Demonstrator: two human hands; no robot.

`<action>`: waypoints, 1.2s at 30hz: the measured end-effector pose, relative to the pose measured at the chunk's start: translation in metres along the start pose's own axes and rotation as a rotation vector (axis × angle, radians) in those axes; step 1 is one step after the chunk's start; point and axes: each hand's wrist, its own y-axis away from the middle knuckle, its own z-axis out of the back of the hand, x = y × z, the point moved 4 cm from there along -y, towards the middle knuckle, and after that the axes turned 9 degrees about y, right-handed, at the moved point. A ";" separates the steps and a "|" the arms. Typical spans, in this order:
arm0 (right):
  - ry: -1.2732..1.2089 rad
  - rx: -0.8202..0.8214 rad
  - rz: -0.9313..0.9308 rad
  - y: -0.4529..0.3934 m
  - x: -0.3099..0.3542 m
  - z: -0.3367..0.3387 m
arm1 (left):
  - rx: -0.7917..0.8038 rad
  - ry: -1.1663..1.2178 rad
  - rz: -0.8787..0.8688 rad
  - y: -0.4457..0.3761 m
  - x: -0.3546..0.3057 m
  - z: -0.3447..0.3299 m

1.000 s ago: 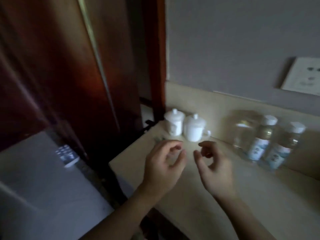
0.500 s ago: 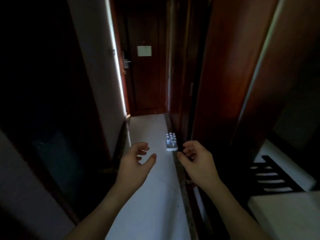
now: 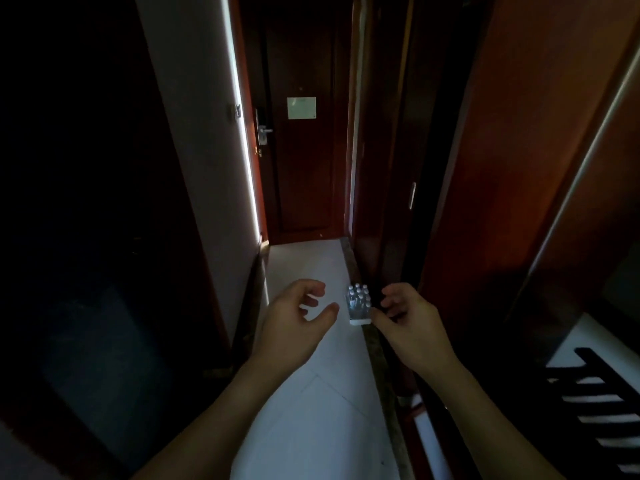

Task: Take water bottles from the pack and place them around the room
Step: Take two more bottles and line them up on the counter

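Observation:
A pack of small water bottles (image 3: pixel 359 304) with white caps stands on the pale hallway floor (image 3: pixel 311 427), against the right-hand threshold strip. It lies well ahead of me, seen between my two hands. My left hand (image 3: pixel 294 323) is held out in front, empty, fingers curled and apart. My right hand (image 3: pixel 408 323) is also out in front, empty, with loosely bent fingers. Neither hand touches the pack.
A dark wooden door (image 3: pixel 304 150) with a lever handle (image 3: pixel 265 131) and a pale notice closes the corridor's far end. A white wall (image 3: pixel 204 168) runs on the left, reddish wooden panels (image 3: pixel 502 168) on the right. A dark slatted rack (image 3: pixel 602 407) stands at the lower right.
My view swung from the counter with cups and bottles to the hallway. Since half a second ago the pack appears slightly nearer; both hands stay empty and raised.

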 end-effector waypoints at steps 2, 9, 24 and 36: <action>-0.012 0.000 -0.005 -0.031 -0.005 -0.014 | -0.001 0.018 0.010 -0.031 0.014 -0.004; -0.022 0.056 0.016 -0.165 -0.039 -0.056 | -0.026 0.013 -0.001 -0.152 0.064 -0.036; 0.008 0.134 0.059 -0.467 -0.045 -0.144 | -0.114 -0.039 0.068 -0.436 0.146 -0.051; 0.157 0.087 -0.065 -0.692 -0.084 -0.236 | -0.076 0.019 -0.021 -0.676 0.274 -0.062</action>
